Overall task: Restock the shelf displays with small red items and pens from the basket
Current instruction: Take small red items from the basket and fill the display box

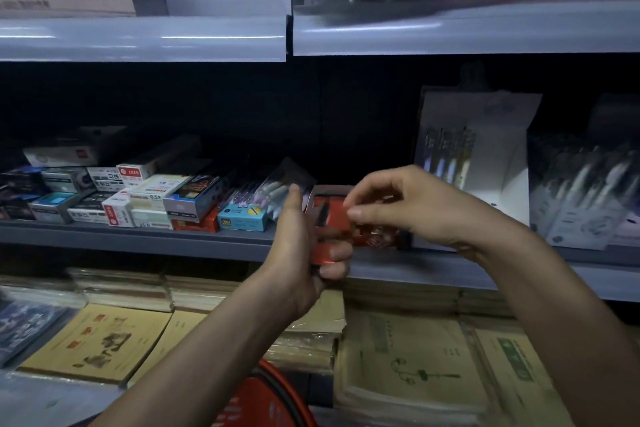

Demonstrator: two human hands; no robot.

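Note:
My left hand [304, 246] grips a stack of small red items [329, 218] in front of the middle shelf's edge [138, 236], fingers curled round the stack's lower end. My right hand [408, 204] reaches in from the right, and its thumb and forefinger pinch the top red item at its right edge. Behind the hands a red display box [377, 236] stands on the shelf. The red basket [266, 399] shows at the bottom centre, partly behind my left forearm. A clear pack of pens [273, 191] leans on the shelf just left of my left thumb.
Small stationery boxes [138, 198] crowd the middle shelf's left part. White pen display boxes [478, 163] stand at the right. Stacks of notebooks [415, 367] lie on the lower shelf. The upper shelf [450, 31] overhangs above.

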